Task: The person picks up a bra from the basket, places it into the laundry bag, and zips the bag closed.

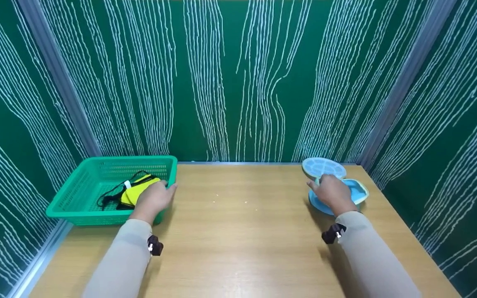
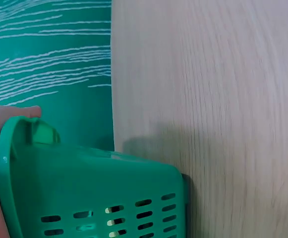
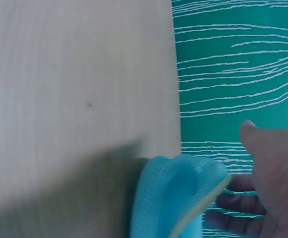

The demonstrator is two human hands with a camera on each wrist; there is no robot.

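My left hand (image 1: 153, 200) grips the right rim of a green plastic basket (image 1: 112, 159), with the thumb along the rim's corner; its other fingertips are hidden. Inside the basket lies a yellow item with black edging and a black cord (image 1: 137, 192), partly covered by that hand. My right hand (image 1: 334, 193) is over a soft light-blue item with a cream edge (image 1: 358, 190), lying hollow side up. In the right wrist view, its loosely bent fingers (image 3: 238, 203) come right up to the cream edge, thumb standing apart. A pale-blue oval with a patterned face (image 1: 324, 167) lies just behind.
Both lie on a wood-grain table (image 1: 238, 240), near its back right corner; the basket stands at the back left. Green walls with white wavy lines (image 1: 205, 82) rise behind and at both sides, joined by grey corner posts (image 1: 408, 78). Tiny specks dot the tabletop.
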